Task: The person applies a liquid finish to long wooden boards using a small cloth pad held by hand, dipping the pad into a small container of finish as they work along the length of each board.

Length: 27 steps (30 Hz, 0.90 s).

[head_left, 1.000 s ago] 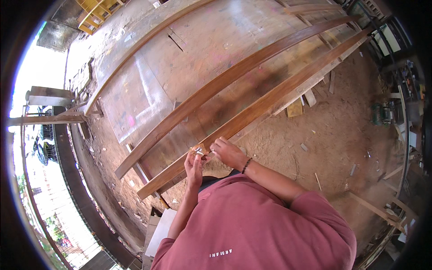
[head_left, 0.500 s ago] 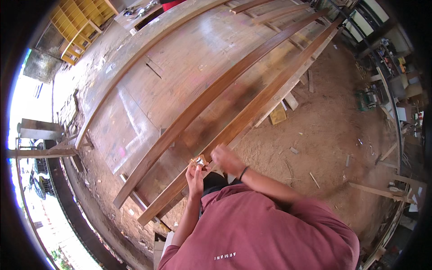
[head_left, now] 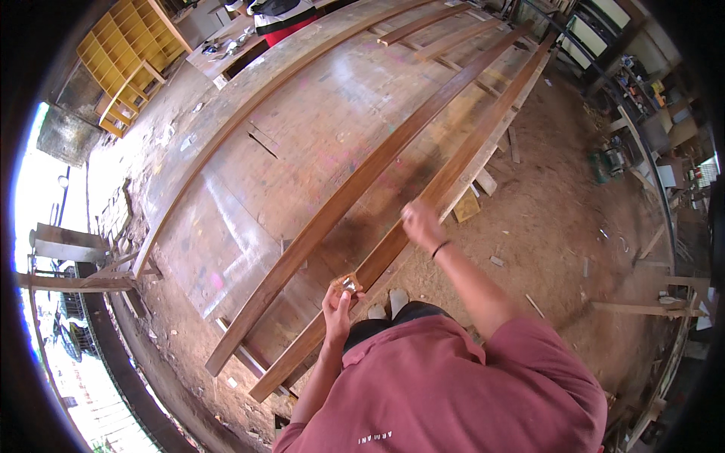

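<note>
My left hand (head_left: pixel 337 309) is closed on a small brown item with a shiny, crumpled-looking middle (head_left: pixel 348 285), held beside the nearest long brown wooden board (head_left: pixel 385 257). My right hand (head_left: pixel 419 223) is over that same board, farther up its length; its fingers are curled and smeared by motion, and anything in them is too small to make out. A second long board (head_left: pixel 325 211) lies parallel on the stained plywood work surface (head_left: pixel 302 136). Below my hands are my maroon shirt and two feet.
A slimmer strip (head_left: pixel 189 177) runs along the surface's far side, with shorter boards (head_left: pixel 423 23) at the top. Beyond stand a yellow shelved unit (head_left: pixel 128 53) and a cluttered table (head_left: pixel 219 57). Wood scraps (head_left: pixel 485 181) lie on the dirt floor; clutter (head_left: pixel 676 151) lines the right side.
My right hand has left the small item and moved up and right along the nearest board. My left hand still holds the item. The view has shifted, showing more of the far side.
</note>
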Available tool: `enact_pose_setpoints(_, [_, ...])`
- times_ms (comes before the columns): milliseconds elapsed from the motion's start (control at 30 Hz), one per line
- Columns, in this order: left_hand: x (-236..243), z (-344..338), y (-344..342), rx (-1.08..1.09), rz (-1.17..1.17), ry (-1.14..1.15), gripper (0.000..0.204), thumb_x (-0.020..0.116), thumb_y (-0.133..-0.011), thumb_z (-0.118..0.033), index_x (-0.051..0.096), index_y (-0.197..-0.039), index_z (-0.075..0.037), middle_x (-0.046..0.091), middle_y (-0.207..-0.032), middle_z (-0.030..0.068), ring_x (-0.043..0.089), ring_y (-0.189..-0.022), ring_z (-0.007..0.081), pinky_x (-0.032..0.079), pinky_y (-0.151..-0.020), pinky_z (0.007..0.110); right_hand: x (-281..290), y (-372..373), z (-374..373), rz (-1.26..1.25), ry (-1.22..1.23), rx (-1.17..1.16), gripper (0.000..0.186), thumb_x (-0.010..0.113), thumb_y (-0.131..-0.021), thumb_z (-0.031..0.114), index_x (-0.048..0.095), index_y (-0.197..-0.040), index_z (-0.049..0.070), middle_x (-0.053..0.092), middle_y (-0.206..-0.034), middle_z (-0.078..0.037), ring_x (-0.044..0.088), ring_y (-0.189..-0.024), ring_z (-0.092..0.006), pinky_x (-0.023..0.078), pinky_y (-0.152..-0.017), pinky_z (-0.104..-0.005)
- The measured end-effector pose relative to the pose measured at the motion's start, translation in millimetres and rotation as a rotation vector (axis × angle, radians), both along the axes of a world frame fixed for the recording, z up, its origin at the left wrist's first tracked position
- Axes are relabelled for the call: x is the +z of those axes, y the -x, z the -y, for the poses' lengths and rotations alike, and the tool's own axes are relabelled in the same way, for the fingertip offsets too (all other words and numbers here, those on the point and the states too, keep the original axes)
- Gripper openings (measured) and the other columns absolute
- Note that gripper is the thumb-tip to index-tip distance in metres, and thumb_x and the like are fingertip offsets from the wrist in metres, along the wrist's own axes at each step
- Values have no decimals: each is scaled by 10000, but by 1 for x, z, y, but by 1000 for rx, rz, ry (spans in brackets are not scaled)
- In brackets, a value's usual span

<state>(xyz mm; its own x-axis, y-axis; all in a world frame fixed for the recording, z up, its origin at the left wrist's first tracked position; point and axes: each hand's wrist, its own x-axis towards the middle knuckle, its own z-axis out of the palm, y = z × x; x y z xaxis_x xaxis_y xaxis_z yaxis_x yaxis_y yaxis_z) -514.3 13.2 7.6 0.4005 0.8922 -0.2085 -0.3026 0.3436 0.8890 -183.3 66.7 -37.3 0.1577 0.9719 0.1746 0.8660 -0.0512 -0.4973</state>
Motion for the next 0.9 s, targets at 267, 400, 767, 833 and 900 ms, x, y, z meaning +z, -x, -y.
enact_pose_setpoints(267, [6,-5,8,-38,9,5,449,588,-1063,-255,531,-1401,35,689,-1142,141,669,-969,186,559,-927,360,0,54,31,-145,-65,153,158,672,-876,105,646,-1023,54,616,-992,-171,600,-955,-373,500,-887,-472])
enact_pose_setpoints(400, [6,-5,-10,-58,-31,5,437,585,-1061,-240,535,-1400,30,689,-1137,147,667,-969,195,555,-944,375,11,-105,2,187,-181,-296,171,678,-895,76,609,-1041,23,610,-1002,-192,589,-993,-394,498,-893,-494])
enact_pose_setpoints(767, [-13,-10,-164,32,-74,-40,442,627,-1045,-267,552,-1364,29,694,-1122,173,676,-962,239,552,-897,396,-2,-60,40,260,-293,418,100,625,-951,170,621,-905,82,591,-932,-115,605,-941,-309,542,-870,-419])
enact_pose_setpoints(833, [-7,-11,-208,80,-1,-7,469,639,-1041,-298,548,-1365,29,692,-1131,172,672,-963,239,547,-890,395,12,-90,40,-102,-309,270,63,634,-914,131,606,-913,75,576,-909,-119,584,-965,-319,522,-873,-426])
enact_pose_setpoints(900, [-4,-10,-238,86,-2,-24,477,632,-1045,-314,545,-1368,26,689,-1135,171,670,-960,238,546,-886,394,19,-161,9,-157,-203,102,85,627,-902,93,593,-968,51,577,-932,-136,570,-970,-331,506,-863,-440])
